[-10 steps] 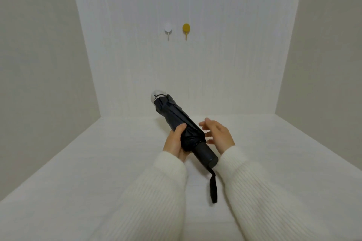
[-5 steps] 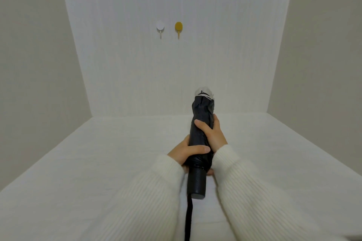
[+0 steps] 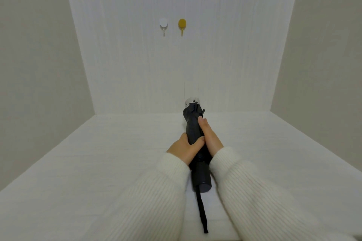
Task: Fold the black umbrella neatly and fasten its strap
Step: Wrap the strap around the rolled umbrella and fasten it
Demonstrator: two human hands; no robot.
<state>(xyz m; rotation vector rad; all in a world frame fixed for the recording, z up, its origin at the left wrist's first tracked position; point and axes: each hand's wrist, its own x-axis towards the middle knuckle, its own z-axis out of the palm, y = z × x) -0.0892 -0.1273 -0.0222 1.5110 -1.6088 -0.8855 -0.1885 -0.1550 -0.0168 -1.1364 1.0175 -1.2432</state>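
I see the black umbrella [image 3: 193, 123] held off the white worktop [image 3: 98, 162], collapsed and bundled, pointing almost straight away from me with its pale tip [image 3: 191, 100] toward the back wall and its handle [image 3: 201, 177] nearest me. A second ago it lay slanted, tip off to the left; now it runs in line with my view, much as it did half a second back. My left hand [image 3: 185, 147] grips the bundle just above the handle, thumb curled across the fabric. My right hand [image 3: 208, 135] wraps the cloth from the other side, thumb stretched up along it toward the tip; a second ago that hand was off the umbrella with its fingers spread. The wrist cord [image 3: 201, 209] hangs from the handle's end toward me, between the two white sleeves [image 3: 152, 201]. I cannot tell whether the closing strap is fastened. Above the umbrella, on the back wall, sit a white hook [image 3: 163, 23] and a yellow hook [image 3: 182, 24] side by side.
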